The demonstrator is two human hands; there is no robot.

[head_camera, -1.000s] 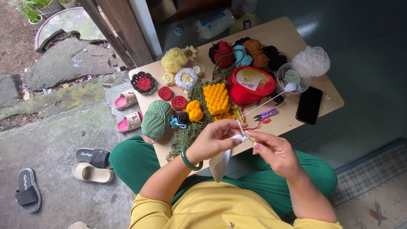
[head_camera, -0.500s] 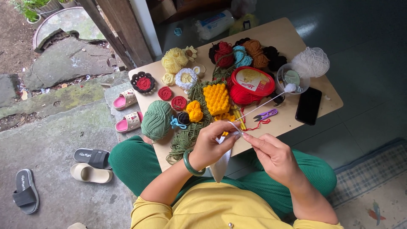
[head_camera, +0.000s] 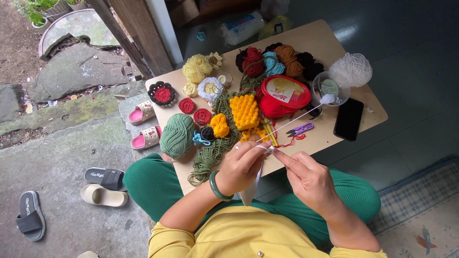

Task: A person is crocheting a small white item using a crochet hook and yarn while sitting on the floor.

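Note:
My left hand (head_camera: 240,166), with a green bangle on the wrist, pinches a small white crochet piece (head_camera: 264,147) at the near edge of the low wooden table (head_camera: 334,48). My right hand (head_camera: 306,174) meets it fingertip to fingertip and holds the white yarn strand (head_camera: 294,122) there. That strand runs taut up and right to a white ball in a clear plastic cup (head_camera: 329,90). A pale pointed piece (head_camera: 250,190) hangs below my left hand.
On the table lie a green yarn ball (head_camera: 177,135), loose green yarn, yellow crochet pieces (head_camera: 245,112), red rounds, a red-lidded tub (head_camera: 285,92), purple snips (head_camera: 301,128), a black phone (head_camera: 348,119) and several yarn balls. Slippers and sandals sit on the ground at left.
Both hands have shifted slightly left along the table edge and stay joined on the white piece; the white strand stays taut.

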